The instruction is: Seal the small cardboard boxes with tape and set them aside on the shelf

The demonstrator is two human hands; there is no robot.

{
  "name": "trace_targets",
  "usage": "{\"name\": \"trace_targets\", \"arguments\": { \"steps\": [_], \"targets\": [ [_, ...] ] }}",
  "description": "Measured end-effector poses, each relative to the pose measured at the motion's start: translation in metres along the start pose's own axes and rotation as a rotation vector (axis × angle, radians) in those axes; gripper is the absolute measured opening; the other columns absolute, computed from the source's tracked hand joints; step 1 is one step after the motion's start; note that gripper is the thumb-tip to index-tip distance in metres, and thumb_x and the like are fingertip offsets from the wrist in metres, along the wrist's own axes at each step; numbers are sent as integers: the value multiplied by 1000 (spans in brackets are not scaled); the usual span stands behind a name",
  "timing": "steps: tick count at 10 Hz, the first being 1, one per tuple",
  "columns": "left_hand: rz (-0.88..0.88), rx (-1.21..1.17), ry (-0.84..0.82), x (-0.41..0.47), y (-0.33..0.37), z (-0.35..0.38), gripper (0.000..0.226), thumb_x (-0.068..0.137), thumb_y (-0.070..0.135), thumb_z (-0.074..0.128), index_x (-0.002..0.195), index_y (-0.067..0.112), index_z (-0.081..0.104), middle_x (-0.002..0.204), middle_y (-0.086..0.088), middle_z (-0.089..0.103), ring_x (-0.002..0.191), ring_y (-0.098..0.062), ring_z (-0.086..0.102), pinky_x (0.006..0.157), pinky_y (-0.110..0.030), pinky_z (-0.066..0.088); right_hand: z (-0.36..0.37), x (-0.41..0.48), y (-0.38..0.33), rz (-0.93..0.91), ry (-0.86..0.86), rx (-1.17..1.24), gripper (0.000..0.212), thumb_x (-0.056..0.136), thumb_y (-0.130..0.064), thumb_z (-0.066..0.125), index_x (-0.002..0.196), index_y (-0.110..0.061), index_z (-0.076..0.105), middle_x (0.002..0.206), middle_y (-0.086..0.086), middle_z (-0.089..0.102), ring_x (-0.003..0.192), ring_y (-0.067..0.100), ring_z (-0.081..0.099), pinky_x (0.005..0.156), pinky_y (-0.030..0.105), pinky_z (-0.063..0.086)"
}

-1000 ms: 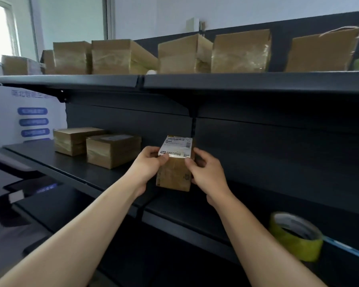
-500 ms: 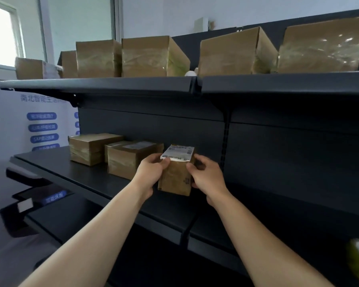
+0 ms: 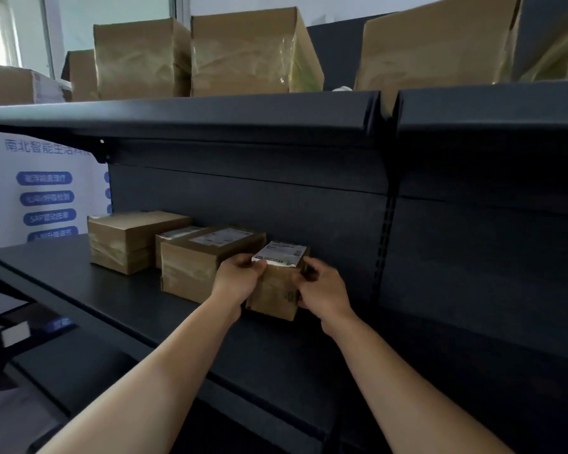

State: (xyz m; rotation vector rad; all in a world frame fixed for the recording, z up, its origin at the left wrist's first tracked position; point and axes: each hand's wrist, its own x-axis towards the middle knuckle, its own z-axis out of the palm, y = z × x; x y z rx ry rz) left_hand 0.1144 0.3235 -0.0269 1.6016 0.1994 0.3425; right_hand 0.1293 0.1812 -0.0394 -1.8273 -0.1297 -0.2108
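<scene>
A small brown cardboard box (image 3: 276, 291) with a white label on top sits on the dark middle shelf (image 3: 118, 290), right beside a taped box with a label (image 3: 191, 267). My left hand (image 3: 235, 281) grips its left side, thumb on the top front edge. Its right side is held by my right hand (image 3: 322, 291), fingers curled round it. The box's bottom edge looks level with the shelf surface; whether it rests there or hovers just above I cannot tell.
Two more taped boxes (image 3: 125, 239) stand further left on the same shelf. Several large taped cartons (image 3: 243, 54) fill the top shelf (image 3: 210, 114). A slotted upright (image 3: 382, 244) lies right of the held box. A lower shelf (image 3: 63, 371) and a white sign (image 3: 43, 191) sit left.
Both hands carried the small box left and deeper along the shelf until it came beside the labelled box. The view moved closer and left; the yellow tape roll left the frame.
</scene>
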Motion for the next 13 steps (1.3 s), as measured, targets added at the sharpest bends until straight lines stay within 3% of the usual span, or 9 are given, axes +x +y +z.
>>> {"name": "trace_targets", "arguments": {
  "steps": [2,3,4,6,7,10,11,12,13],
  "targets": [
    [36,142,24,34,-15,-9,12,92,21,56,101,15,61,99,-5,66,90,-18,61,77,-34,52,28,18,2,14,38,-30,41,90,-18,58,127,-35,57,115,-7,66,99,12,65,84,38,58],
    [34,178,-21,41,-21,-9,27,89,20,53,115,11,51,108,-3,62,93,-16,58,75,-31,48,41,24,5,19,69,-59,38,89,-19,59,122,-37,62,110,-9,69,94,9,66,82,33,59],
    [29,175,-107,40,-26,-9,33,89,15,52,121,18,43,115,1,56,103,-17,54,87,-32,46,48,24,4,19,120,-89,34,91,-17,57,118,-38,62,106,-10,68,93,9,65,83,31,58],
    [58,223,-243,51,-35,-9,76,68,34,49,142,33,33,138,-2,46,124,-23,46,104,-45,41,59,22,0,11,193,-105,42,94,-11,55,131,-31,55,116,-8,64,99,7,60,76,15,49],
    [57,198,-283,52,-36,-8,75,77,26,50,147,33,24,145,-2,39,129,-23,42,106,-45,40,63,22,-2,12,228,-151,43,93,-11,56,131,-31,56,117,-6,66,96,7,61,67,10,45],
    [143,113,-255,50,-43,-1,68,78,22,50,144,30,33,144,-1,41,122,-22,49,99,-41,48,60,13,-9,5,215,-256,38,92,-8,53,125,-25,57,113,-3,65,94,9,57,71,18,44],
    [187,143,-217,46,-37,0,61,86,21,53,145,22,34,145,-1,38,124,-21,47,95,-29,44,54,4,-15,-2,213,-259,31,93,-13,56,122,-21,56,107,-5,62,96,10,56,75,19,44],
    [228,115,-216,45,-28,2,63,87,22,58,145,18,33,146,-2,36,126,-20,45,98,-30,44,44,-5,-24,-11,210,-250,29,92,-17,59,121,-21,56,94,-12,58,92,8,53,71,17,42],
    [188,33,-234,39,-11,6,70,81,29,63,144,21,34,143,-3,41,125,-23,46,103,-42,44,34,-14,-35,-15,236,-199,31,92,-16,60,122,-20,56,90,-15,55,96,10,56,73,16,43]
  ]
}}
